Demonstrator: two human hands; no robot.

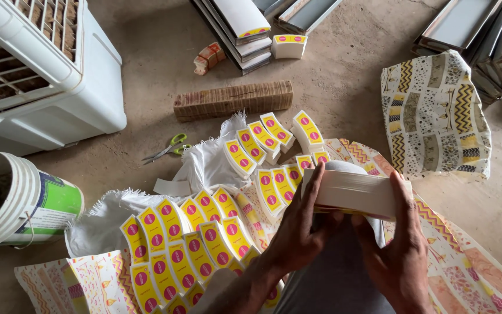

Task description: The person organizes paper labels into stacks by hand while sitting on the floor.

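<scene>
Both my hands grip one thick stack of curved white paper cutouts (pixel 355 192) above my lap. My left hand (pixel 300 229) clasps its left end, thumb up along the edge. My right hand (pixel 399 250) holds the right end from below and behind. The stack shows its white edge side toward me. Many more stacks of yellow cutouts with pink dots (pixel 175 244) lie fanned out on the floor to the left, and another group (pixel 262 139) lies further ahead.
A white sack (pixel 204 166) lies under the stacks. Green-handled scissors (pixel 167 148) rest on the concrete floor. A bucket (pixel 13 200) and a white air cooler (pixel 42 70) stand left. A patterned cloth bundle (pixel 434 116), a brown block (pixel 233 100) and metal trays (pixel 483 35) lie ahead.
</scene>
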